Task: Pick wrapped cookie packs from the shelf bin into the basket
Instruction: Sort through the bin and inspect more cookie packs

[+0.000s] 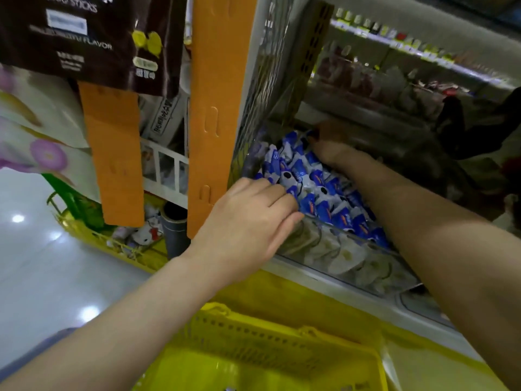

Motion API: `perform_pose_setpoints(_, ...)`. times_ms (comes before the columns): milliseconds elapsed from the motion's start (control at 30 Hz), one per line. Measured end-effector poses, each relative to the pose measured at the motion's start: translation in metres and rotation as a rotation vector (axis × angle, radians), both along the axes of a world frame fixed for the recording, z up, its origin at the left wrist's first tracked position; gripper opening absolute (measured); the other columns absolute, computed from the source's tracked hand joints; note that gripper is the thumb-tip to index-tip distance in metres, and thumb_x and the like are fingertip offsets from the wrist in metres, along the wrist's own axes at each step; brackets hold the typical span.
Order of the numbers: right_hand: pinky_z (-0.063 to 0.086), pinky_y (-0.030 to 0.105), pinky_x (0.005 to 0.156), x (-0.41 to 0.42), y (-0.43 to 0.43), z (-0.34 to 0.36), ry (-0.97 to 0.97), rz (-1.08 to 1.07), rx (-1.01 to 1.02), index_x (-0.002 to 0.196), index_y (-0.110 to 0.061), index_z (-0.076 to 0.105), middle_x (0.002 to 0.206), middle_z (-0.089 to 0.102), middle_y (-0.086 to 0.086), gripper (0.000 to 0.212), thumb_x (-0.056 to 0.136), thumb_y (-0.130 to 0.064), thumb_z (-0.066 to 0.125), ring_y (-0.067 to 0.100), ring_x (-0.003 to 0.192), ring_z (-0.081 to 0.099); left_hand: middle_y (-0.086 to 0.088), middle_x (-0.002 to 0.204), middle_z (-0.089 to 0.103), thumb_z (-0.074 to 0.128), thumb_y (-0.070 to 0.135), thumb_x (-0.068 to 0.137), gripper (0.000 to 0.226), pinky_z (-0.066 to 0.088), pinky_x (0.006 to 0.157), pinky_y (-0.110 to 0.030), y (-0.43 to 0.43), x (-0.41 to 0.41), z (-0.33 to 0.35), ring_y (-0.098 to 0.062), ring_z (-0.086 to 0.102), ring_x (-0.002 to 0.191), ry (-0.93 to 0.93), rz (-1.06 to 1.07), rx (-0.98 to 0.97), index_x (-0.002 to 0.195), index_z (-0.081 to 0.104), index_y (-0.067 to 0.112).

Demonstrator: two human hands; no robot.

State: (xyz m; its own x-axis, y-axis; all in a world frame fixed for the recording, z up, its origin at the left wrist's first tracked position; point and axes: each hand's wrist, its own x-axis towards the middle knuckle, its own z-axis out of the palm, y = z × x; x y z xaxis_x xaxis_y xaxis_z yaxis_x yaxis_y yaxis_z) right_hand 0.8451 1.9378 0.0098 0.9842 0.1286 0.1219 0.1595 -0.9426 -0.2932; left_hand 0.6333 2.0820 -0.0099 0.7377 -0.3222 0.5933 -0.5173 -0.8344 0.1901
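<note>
Two bare forearms stretch over one yellow basket (253, 342) into one clear shelf bin (332, 244) heaped with blue-and-white cookie packs (324, 190), too many to count. The left hand (248, 221) curls its fingers around packs at the near corner; the right hand (329, 145) lies deep at the back, its grip too dim to tell.

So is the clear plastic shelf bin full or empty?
Full: blue-and-white wrapped cookie packs reach the front rim of the clear plastic shelf bin.
</note>
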Motion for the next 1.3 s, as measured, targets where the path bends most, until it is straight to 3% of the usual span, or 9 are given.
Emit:
perform_pose_setpoints(133,0.038,0.030,0.077,0.012,-0.002,0.001,0.062,-0.059,0.080,0.113,-0.005,0.060,0.116,0.060,0.017,0.034,0.092,-0.031,0.055,0.029,0.104,0.056,-0.004,0.076,0.063,0.040,0.026,0.093,0.032,0.032,0.071,-0.029,0.000,0.003,-0.004,-0.024,0.057,0.072,-0.046,-0.004,0.000,0.082,0.066,0.010)
perform_pose_setpoints(233,0.039,0.026,0.076,0.013,-0.005,0.003,0.105,-0.029,0.144,0.112,-0.006,0.063,0.114,0.063,0.014,0.032,0.089,-0.029,0.059,0.020,0.094,0.057,-0.003,0.076,0.063,0.039,0.026,0.093,0.034,0.032,0.071,-0.029,-0.001,0.003,-0.005,-0.023,0.057,0.071,-0.052,0.004,-0.004,0.082,0.066,0.010)
perform_pose_setpoints(433,0.040,0.024,0.090,0.008,0.000,0.006,0.086,-0.010,0.209,0.116,-0.011,0.063,0.126,0.059,0.009,0.030,0.087,-0.015,0.062,0.022,0.114,0.055,-0.002,0.077,0.062,0.039,0.026,0.093,0.032,0.033,0.072,-0.028,-0.003,0.002,-0.005,-0.022,0.056,0.072,-0.054,0.023,0.016,0.083,0.066,0.011)
perform_pose_setpoints(700,0.044,0.026,0.087,-0.021,-0.002,0.022,-0.210,-0.021,0.472,0.117,-0.008,0.057,0.118,0.062,0.008,0.029,0.089,-0.015,0.059,0.020,0.107,0.057,0.000,0.080,0.061,0.031,0.028,0.094,0.034,0.033,0.075,-0.030,-0.003,-0.008,0.005,-0.020,0.055,0.074,0.065,0.064,0.102,0.086,0.062,0.015)
perform_pose_setpoints(833,0.046,0.033,0.092,-0.064,-0.006,0.038,-0.398,0.125,0.451,0.118,-0.006,0.053,0.117,0.059,0.009,0.029,0.089,-0.011,0.056,0.020,0.105,0.056,-0.002,0.101,0.059,0.024,0.031,0.097,0.037,0.032,0.091,-0.032,-0.008,-0.015,0.010,-0.021,0.052,0.096,0.155,0.073,0.111,0.105,0.056,0.016)
perform_pose_setpoints(900,0.046,0.020,0.086,-0.093,-0.009,0.043,-0.442,0.170,0.435,0.114,-0.008,0.055,0.113,0.061,0.007,0.025,0.090,-0.012,0.056,0.011,0.097,0.056,-0.002,0.113,0.054,0.029,0.029,0.099,0.031,0.026,0.097,-0.029,-0.010,-0.020,0.010,-0.020,0.046,0.107,0.148,0.048,0.037,0.116,0.051,0.016)
perform_pose_setpoints(1000,0.038,0.000,0.076,-0.143,-0.014,0.048,-0.542,0.277,0.440,0.109,-0.009,0.057,0.104,0.058,0.000,0.021,0.088,-0.010,0.059,-0.005,0.085,0.051,-0.001,0.112,0.050,0.035,0.022,0.098,0.024,0.029,0.090,-0.024,-0.012,-0.036,0.014,-0.016,0.043,0.106,0.125,0.021,-0.150,0.115,0.050,0.014)
perform_pose_setpoints(1167,0.045,0.018,0.080,-0.223,-0.020,0.051,-0.590,0.416,0.489,0.106,-0.016,0.052,0.098,0.052,-0.008,0.023,0.086,-0.010,0.061,0.010,0.092,0.055,0.011,0.104,0.046,0.041,0.031,0.096,0.014,0.036,0.079,-0.011,-0.015,-0.060,0.022,-0.001,0.044,0.094,0.230,0.080,-0.646,0.108,0.043,0.025)
perform_pose_setpoints(1300,0.046,0.014,0.076,-0.267,-0.018,0.038,-0.297,0.410,0.757,0.096,-0.024,0.047,0.094,0.053,-0.017,0.023,0.086,-0.009,0.062,-0.005,0.087,0.055,0.011,0.099,0.056,0.047,0.037,0.092,0.023,0.046,0.083,-0.019,-0.021,-0.071,0.024,-0.004,0.056,0.095,0.524,0.000,-1.056,0.110,0.047,0.023)
